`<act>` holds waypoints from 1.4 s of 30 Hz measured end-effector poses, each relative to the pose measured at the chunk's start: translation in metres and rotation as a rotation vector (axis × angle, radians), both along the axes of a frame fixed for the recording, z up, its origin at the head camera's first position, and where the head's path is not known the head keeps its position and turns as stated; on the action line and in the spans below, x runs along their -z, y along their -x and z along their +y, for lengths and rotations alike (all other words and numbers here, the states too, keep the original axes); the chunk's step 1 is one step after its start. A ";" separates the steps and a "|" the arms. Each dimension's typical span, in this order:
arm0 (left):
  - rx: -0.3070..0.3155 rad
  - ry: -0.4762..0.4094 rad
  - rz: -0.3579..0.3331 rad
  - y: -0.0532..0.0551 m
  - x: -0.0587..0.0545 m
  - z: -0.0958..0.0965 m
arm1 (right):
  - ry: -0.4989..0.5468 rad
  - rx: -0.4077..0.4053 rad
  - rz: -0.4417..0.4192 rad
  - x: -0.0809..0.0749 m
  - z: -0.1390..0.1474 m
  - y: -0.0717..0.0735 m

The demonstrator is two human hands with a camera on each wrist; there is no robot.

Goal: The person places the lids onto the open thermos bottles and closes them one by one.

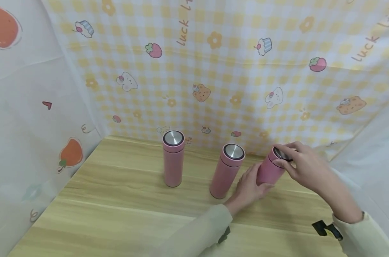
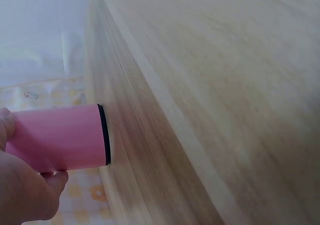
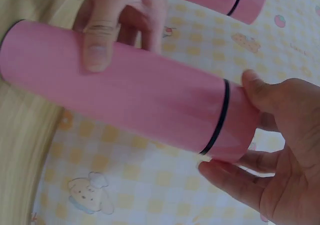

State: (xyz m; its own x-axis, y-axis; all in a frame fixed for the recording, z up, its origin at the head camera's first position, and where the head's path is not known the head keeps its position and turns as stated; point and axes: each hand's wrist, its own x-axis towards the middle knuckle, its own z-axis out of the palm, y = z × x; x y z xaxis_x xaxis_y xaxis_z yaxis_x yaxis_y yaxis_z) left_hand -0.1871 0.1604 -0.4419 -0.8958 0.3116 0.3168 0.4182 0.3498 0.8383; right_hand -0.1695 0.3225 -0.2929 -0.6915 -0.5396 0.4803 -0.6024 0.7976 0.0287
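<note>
A pink thermos (image 1: 267, 170) stands at the right of the wooden table, its base at the tabletop. My left hand (image 1: 250, 185) grips its lower body, with the thumb across the near side in the right wrist view. Around its lid (image 3: 239, 122), above the black ring, my right hand (image 1: 310, 167) has its thumb and fingers curled. The black-rimmed base of this thermos (image 2: 62, 137) shows in the left wrist view. Left of the hands, a second pink thermos (image 1: 224, 175) stands upright with a silver-topped lid. Farther left is a third matching thermos (image 1: 173, 162), also upright.
The wooden table (image 1: 117, 200) extends to the left and front. Behind it hangs a yellow-checked cloth (image 1: 181, 71) with cartoon prints. A white printed cloth (image 1: 27, 117) closes off the left side, and pale cloth (image 1: 380, 150) the right.
</note>
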 end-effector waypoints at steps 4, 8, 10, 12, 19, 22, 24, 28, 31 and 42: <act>0.007 -0.013 -0.011 0.000 -0.001 0.000 | 0.038 -0.061 -0.032 0.002 0.007 0.002; 0.018 -0.018 -0.011 0.001 -0.001 0.001 | 0.063 -0.189 -0.151 -0.004 0.016 0.008; 0.020 -0.017 -0.010 0.002 -0.001 0.001 | 0.074 -0.260 -0.244 -0.011 0.020 0.012; 0.019 -0.008 -0.008 0.002 0.000 0.001 | 0.083 -0.300 -0.354 -0.018 0.025 0.014; 0.016 0.001 -0.007 0.001 0.000 0.002 | 0.071 -0.297 -0.526 -0.032 0.030 0.018; 0.016 0.004 -0.007 0.000 0.000 0.001 | 0.043 -0.294 -0.472 -0.031 0.027 0.018; 0.016 0.001 -0.008 0.000 0.000 0.001 | 0.031 -0.299 -0.437 -0.030 0.025 0.016; 0.017 -0.004 -0.010 -0.001 -0.002 0.000 | 0.017 -0.311 -0.390 -0.029 0.023 0.014; 0.014 -0.005 -0.012 -0.001 -0.002 0.000 | -0.003 -0.298 -0.367 -0.029 0.021 0.013; 0.001 -0.007 0.000 -0.001 -0.001 0.001 | -0.071 -0.192 -0.257 -0.028 0.012 0.009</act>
